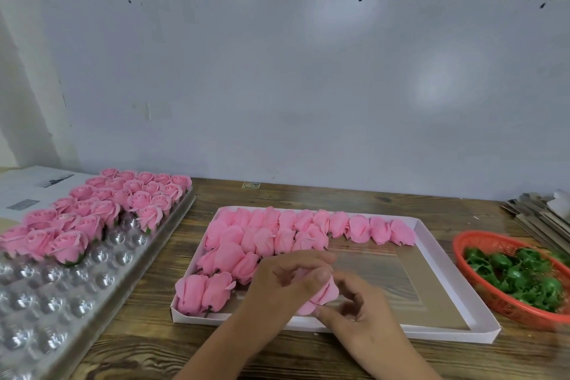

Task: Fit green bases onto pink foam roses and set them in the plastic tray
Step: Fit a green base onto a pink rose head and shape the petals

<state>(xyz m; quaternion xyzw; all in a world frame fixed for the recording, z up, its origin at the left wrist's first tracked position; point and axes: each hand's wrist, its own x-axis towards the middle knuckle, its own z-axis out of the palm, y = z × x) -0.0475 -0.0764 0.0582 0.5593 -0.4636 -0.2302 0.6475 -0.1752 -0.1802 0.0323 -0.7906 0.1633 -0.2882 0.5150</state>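
Both the left hand and right hand pinch one pink rose over the white box. Finished roses fill the plastic tray at ten o'clock; green bases fill the red basket at three. No writing is legible.

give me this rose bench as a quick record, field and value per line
hands: left hand and right hand both hold one pink rose above the white box
white box: centre of table, roses lying on their sides along its far and left parts
plastic tray: left, upright finished roses filling the far end, near cups bare
red basket: right, holds green bases
base on held rose: cannot tell, blurred
table: dark wood
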